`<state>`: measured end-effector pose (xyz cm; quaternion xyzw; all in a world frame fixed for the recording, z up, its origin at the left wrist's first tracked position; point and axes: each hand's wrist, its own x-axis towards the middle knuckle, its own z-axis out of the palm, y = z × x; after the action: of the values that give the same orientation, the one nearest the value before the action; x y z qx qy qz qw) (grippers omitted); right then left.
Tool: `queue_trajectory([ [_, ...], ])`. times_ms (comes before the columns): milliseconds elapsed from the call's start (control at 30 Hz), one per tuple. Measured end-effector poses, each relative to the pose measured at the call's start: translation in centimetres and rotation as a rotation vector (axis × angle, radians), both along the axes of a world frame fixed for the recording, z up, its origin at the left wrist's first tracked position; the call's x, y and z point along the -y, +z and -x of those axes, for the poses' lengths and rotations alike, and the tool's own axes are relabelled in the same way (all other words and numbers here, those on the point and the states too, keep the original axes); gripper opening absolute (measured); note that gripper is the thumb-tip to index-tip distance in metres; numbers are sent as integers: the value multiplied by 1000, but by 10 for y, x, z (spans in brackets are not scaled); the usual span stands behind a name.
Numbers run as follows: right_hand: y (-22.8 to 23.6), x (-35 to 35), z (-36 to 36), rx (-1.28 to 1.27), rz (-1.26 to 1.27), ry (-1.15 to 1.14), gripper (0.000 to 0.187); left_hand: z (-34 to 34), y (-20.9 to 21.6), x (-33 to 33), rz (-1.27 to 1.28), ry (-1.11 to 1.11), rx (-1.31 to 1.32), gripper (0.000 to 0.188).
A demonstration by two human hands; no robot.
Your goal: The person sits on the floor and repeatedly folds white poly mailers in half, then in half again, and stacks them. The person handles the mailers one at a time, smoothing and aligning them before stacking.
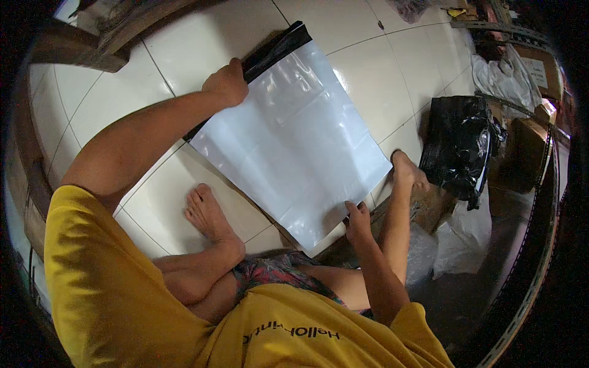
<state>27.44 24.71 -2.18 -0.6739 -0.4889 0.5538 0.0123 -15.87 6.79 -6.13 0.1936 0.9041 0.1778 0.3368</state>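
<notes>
A large white plastic mailing bag [294, 141] with a black strip along its far left edge is spread out in front of me, above the tiled floor. My left hand [228, 83] is closed on that black-edged side, its fingers curled around the border. At the opposite, nearer right edge, my right hand [358, 219] pinches the bag between thumb and fingers. The sheet lies fairly flat between both hands, with light creases and shine near the black strip. What is under the bag is hidden.
A black plastic-wrapped parcel [457, 144] stands to the right, beside my foot. Behind it are a metal shelf frame [552, 178], cardboard boxes [524, 150] and white plastic bags [506, 76]. Wooden furniture [80, 49] borders the upper left. Clear plastic [420, 251] lies near my right leg.
</notes>
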Motion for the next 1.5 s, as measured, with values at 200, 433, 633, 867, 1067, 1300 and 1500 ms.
queue_trajectory([
  [200,48,27,62,63,-301,290,34,4,-17,2,12,-4,2,38],
  [433,8,53,189,301,-395,612,48,10,-12,-1,-23,-15,4,37],
  [633,0,38,213,369,-140,873,72,12,-17,2,-28,-11,51,39],
  [867,70,-56,321,249,-560,2047,67,11,-14,-2,-43,-5,62,41],
  [1067,34,-2,445,-516,-1264,2463,72,10,0,1,34,80,66,33],
  [1300,-27,30,499,-407,-335,2701,54,1,-19,0,17,247,84,24],
  [1500,-11,24,502,-366,-58,2723,55,-9,1,-6,-29,389,-57,37],
])
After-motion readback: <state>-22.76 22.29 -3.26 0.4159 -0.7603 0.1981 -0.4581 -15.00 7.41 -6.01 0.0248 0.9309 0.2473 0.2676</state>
